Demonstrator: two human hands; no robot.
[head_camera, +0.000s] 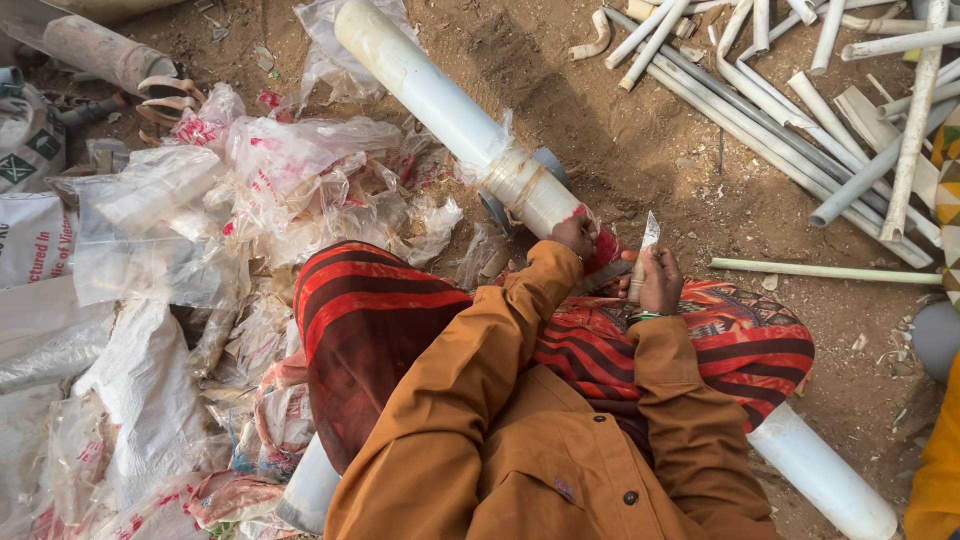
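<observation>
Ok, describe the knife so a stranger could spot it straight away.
Follow the thick white pipe down to its wrapped end at the person's lap. Just right of it, the right hand holds the knife upright: a short pale blade, unlike the long thin pipes behind.

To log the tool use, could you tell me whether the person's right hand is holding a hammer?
No, the right hand grips a short knife, blade pointing up, beside the large white pipe.
</observation>
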